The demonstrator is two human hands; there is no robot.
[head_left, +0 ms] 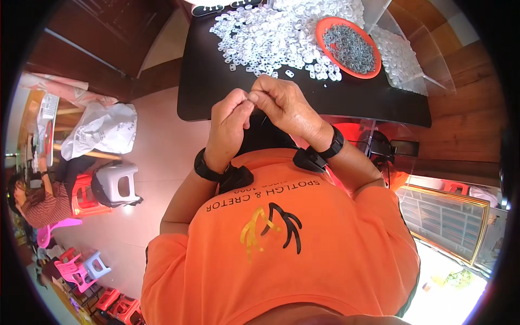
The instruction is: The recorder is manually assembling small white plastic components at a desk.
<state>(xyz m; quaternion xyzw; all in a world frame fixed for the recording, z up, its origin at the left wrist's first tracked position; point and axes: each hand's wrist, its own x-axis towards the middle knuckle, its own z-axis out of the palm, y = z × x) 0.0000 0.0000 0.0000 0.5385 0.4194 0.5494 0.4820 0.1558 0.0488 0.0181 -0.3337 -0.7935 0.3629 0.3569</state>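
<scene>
- My left fingers [236,98] and right fingers [269,85] meet, pinched closed; I can't tell on what.
- A loose pinch could drop something past the tabletop [203,89].

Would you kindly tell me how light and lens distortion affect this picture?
Head view: the bright patch at lower right is blown out to near white; head view: some white pieces wash together; head view: straight edges bend toward the picture's border; head view: the left hand and right hand look fairly clear, but anything between them is hidden or too small to tell.
</scene>
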